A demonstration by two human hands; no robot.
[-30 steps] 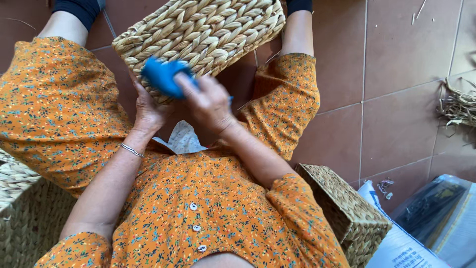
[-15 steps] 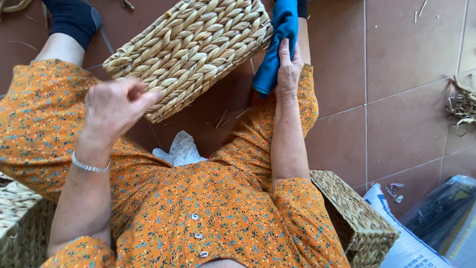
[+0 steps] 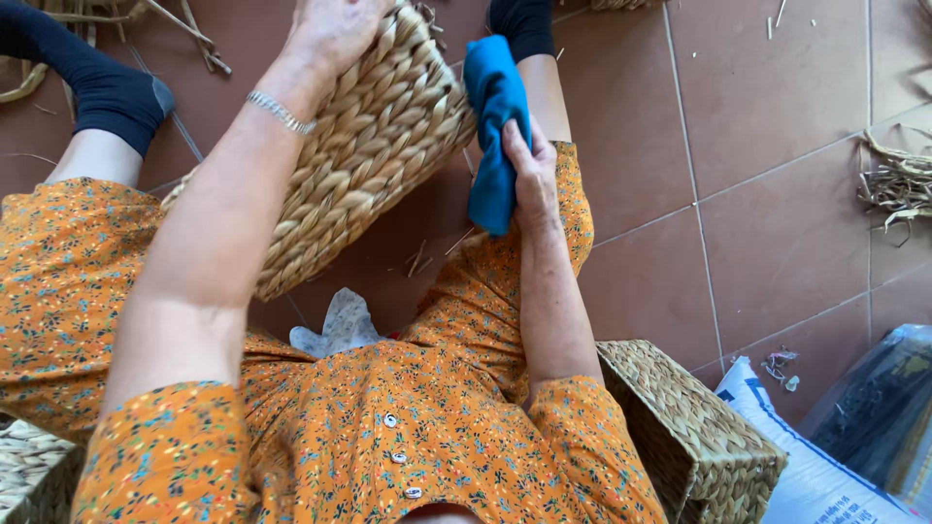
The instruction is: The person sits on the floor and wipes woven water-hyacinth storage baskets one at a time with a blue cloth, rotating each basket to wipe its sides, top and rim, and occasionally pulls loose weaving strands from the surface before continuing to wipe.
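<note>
Left hand: left hand (image 3: 335, 29) at 12 o'clock of the view, forearm running up from 7 o'clock, palm down, fingers curled over the top edge of the large woven straw basket (image 3: 364, 160); grip closed on that edge. A thin silver bracelet (image 3: 280, 112) sits on the wrist.
Right hand: right hand (image 3: 532, 175) just right of centre, forearm straight up from 5 o'clock, fingers and thumb clamped together on the blue folded cloth (image 3: 493, 126).
Cloth: hangs upright in the hand, its upper end toward 12 o'clock, its left side touching the basket's right wall.
Basket: tilted, lying across the lap between the knees, long side running from 8 o'clock to 1 o'clock.
Lap: orange flowered dress (image 3: 388, 446) covers both legs; a crumpled pale rag (image 3: 340, 325) lies at centre, below the basket.
Feet: dark socks (image 3: 97, 82) at 10 o'clock and 12 o'clock.
Floor: red-brown tiles (image 3: 767, 107).
Nearby: a smaller woven box (image 3: 689, 437) at 4 o'clock, beside the right elbow; a white sack (image 3: 806, 475) just beyond it; loose dry straw (image 3: 898, 180) at 3 o'clock, well apart from the hands.
</note>
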